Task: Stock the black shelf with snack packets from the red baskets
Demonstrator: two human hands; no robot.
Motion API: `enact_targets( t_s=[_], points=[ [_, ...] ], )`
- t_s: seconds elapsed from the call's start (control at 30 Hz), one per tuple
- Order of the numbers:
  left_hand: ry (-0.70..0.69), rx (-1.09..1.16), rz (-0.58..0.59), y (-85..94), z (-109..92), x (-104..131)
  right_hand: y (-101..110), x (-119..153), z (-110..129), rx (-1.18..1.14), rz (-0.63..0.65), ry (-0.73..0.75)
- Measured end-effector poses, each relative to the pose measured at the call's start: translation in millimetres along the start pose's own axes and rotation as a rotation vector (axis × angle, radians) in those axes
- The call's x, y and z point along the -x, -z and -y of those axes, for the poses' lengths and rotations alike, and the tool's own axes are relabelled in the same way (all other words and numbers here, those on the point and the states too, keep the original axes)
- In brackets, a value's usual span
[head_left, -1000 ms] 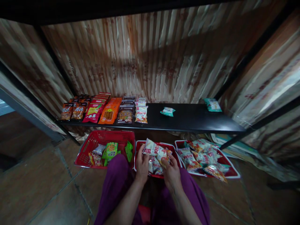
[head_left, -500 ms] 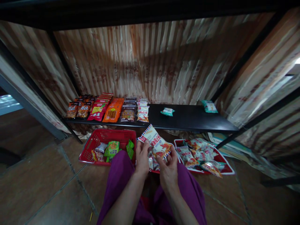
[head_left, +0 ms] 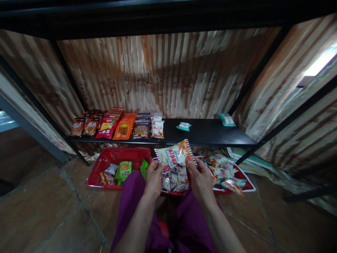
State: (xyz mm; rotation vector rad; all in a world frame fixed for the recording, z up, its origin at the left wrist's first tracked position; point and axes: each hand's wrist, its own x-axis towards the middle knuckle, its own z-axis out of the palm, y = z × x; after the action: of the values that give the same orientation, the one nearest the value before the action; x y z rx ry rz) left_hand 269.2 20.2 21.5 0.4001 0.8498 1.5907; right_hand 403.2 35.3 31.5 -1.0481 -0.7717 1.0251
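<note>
Both hands pinch one snack packet (head_left: 175, 156): left hand (head_left: 153, 177) at lower-left corner, right hand (head_left: 200, 179) at lower-right | packet long axis left-right, face up, above middle red tray (head_left: 168, 191) | black shelf (head_left: 210, 135) beyond, bare stretch ahead-right, right hand nearer.

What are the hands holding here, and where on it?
A white snack packet, held by both: left hand at its lower left corner, right hand at its lower right edge.

Three red baskets (head_left: 97, 173) — two hands (head_left: 153, 177)
</note>
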Motion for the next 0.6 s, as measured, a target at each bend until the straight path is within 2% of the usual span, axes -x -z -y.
enact_targets(
  t_s=[0.1, 0.23, 0.5, 0.6],
  points=[
    [0.011, -0.029, 0.017, -0.7, 6, 4, -3, -6, 10, -0.081, -0.055, -0.037],
    [-0.019, -0.053, 0.058, -1.0, 8, 9, -5, -11, 18, -0.128, -0.152, 0.005],
    [-0.063, -0.101, 0.120, -0.6, 3, 12, -4, -15, 26, -0.169, -0.166, -0.005],
    [-0.074, -0.117, 0.110, 1.2, 3, 12, -5, -13, 28, -0.160, -0.173, -0.001]
  ],
)
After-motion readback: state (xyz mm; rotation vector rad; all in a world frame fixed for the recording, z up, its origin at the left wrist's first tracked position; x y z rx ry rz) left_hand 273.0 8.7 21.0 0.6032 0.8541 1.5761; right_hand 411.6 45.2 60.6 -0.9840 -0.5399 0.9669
